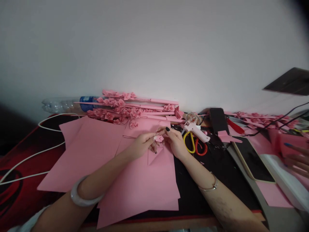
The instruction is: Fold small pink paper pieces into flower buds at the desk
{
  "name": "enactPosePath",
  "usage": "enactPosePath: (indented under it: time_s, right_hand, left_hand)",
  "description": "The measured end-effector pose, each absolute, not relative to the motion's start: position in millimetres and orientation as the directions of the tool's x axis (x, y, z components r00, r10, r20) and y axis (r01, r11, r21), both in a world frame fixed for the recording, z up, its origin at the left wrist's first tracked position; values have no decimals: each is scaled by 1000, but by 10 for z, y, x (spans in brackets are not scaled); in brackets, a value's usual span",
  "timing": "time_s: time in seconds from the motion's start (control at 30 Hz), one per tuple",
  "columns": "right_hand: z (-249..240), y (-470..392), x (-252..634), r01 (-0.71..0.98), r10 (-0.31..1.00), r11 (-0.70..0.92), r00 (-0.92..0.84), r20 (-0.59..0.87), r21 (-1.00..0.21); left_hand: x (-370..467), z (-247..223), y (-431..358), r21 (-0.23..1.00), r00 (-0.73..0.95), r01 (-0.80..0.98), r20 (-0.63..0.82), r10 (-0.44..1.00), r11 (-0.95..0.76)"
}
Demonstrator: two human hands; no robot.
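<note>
Small folded paper piece (159,138), pink: we find it raised in the person's fingertips, above a stack of pink sheets near the middle of the desk. Its lower end forms a point; its upper part is partly covered by fingers.

Grip: left hand (143,143) pinched on the piece from its left side, thumb and fingers together. Right hand (175,141) closed on it from the other side, fingers bent over its upper edge. The fingertips of the two hands nearly meet; we cannot tell whether they touch. We note dark polish on some nails, a pale bangle (83,196) on the left forearm and a thin metal bracelet (210,185) at the right wrist.

Directly below the hands we record a creased paper square (154,157), lying on the pink sheets (137,196). More large sheets (89,151) fan out to the left, near a white cable (31,154).

Beyond the hands, paper flowers (130,112) on rolled stems lie in a heap along the wall (145,48); a clear plastic bottle (64,104) with a blue label lies on its side at their left end.

Just right of the right hand: scissors (189,142) with one yellow and one red handle loop, a white glue gun (198,131) lying partly over them. Farther right we log a dark phone (218,120), a pale-edged phone (256,161) and, at the edge of view, another person's hand (298,158) with blue nails.
</note>
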State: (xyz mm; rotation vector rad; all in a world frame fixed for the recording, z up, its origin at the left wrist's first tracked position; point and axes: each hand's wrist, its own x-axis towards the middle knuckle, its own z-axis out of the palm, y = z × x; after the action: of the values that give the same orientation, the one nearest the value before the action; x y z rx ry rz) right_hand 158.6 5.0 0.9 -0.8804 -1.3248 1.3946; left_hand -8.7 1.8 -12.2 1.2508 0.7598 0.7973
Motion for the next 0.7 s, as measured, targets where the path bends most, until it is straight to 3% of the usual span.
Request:
enactPosePath:
  time_s: [0.7]
  right_hand:
    - [0,38,1585,-92,946,142,-281,162,-986]
  left_hand:
    - [-83,-46,16,991,439,-74,-68,896,111]
